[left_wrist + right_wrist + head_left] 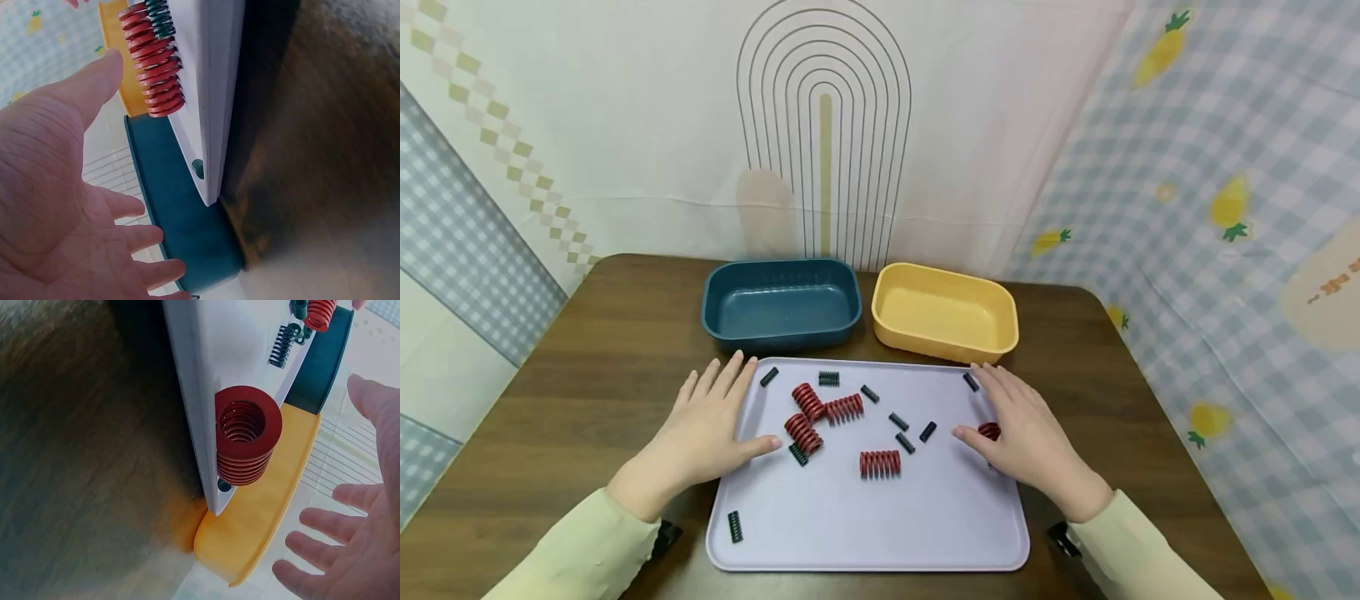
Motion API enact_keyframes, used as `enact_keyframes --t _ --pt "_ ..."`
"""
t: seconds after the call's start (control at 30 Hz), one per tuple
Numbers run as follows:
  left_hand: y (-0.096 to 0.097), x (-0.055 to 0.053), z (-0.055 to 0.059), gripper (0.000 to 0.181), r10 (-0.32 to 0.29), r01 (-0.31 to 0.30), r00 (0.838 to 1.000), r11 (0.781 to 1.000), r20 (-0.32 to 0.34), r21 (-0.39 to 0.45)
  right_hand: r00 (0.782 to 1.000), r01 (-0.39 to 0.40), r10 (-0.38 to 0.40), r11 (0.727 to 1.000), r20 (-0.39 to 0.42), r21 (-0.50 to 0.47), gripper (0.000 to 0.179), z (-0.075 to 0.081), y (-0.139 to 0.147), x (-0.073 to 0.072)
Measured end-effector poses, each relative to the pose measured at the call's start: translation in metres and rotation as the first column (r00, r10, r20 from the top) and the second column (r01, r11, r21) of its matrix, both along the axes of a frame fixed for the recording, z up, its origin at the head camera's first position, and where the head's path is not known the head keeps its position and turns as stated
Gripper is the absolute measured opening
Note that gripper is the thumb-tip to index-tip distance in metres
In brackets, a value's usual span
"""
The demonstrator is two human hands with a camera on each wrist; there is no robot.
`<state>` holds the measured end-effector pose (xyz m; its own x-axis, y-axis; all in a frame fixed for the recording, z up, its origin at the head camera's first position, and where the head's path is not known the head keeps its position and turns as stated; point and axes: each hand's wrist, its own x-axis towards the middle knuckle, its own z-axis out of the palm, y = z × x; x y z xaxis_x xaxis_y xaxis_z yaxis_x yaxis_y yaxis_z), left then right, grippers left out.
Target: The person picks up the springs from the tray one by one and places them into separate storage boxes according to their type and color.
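Observation:
Several thick red coil springs (pixel 880 464) and several small dark springs (pixel 735 527) lie scattered on a pale lilac tray (pixel 865 533). Over the tray's left edge, my left hand (pixel 707 429) spreads its fingers and holds nothing. My right hand (pixel 1033 429) is likewise spread over the right edge, partly covering one red spring (pixel 989 431). That red spring (pixel 247 434) shows in full in the right wrist view, beside the tray rim. In the left wrist view, a red spring (pixel 156 69) lies near the left thumb.
Behind the tray stand a dark teal bin (pixel 782 333) on the left and a yellow bin (pixel 943 337) on the right. All of it rests on a brown wooden table (pixel 587 375). Patterned cloth (pixel 662 125) hangs behind and at both sides.

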<state>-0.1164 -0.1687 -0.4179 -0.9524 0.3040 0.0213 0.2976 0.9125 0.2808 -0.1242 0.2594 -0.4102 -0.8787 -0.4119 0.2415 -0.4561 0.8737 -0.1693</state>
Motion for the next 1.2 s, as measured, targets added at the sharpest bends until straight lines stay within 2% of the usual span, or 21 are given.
enact_keyframes --t 0.27,0.6,0.73,0.9,1.03,1.2 --pt "-0.003 0.002 0.000 0.118 -0.005 0.004 1.000 0.999 0.029 0.036 0.996 -0.028 0.034 0.997 0.083 -0.072 0.090 0.000 -0.002 0.000" --pt "-0.015 -0.002 -0.013 0.121 0.021 -0.048 0.990 0.980 0.142 0.191 0.967 -0.009 0.047 0.989 0.251 -0.150 0.083 -0.003 -0.007 0.005" --pt "-0.017 -0.006 -0.014 0.110 0.008 -0.066 0.978 0.960 0.210 0.272 0.955 -0.008 0.060 0.984 0.291 -0.177 0.076 -0.001 -0.013 0.005" --pt "-0.020 -0.009 -0.014 0.091 -0.035 -0.084 0.957 0.918 0.290 0.388 0.944 -0.015 0.075 0.982 0.321 -0.188 0.067 -0.004 -0.023 0.003" --pt "-0.022 -0.008 -0.014 0.083 -0.052 -0.093 0.943 0.908 0.327 0.410 0.927 -0.011 0.085 0.980 0.366 -0.199 0.061 -0.007 -0.028 0.002" --pt "-0.024 -0.008 -0.014 0.087 -0.057 -0.104 0.929 0.909 0.366 0.404 0.899 -0.008 0.105 0.975 0.425 -0.224 0.056 -0.008 -0.030 0.000"
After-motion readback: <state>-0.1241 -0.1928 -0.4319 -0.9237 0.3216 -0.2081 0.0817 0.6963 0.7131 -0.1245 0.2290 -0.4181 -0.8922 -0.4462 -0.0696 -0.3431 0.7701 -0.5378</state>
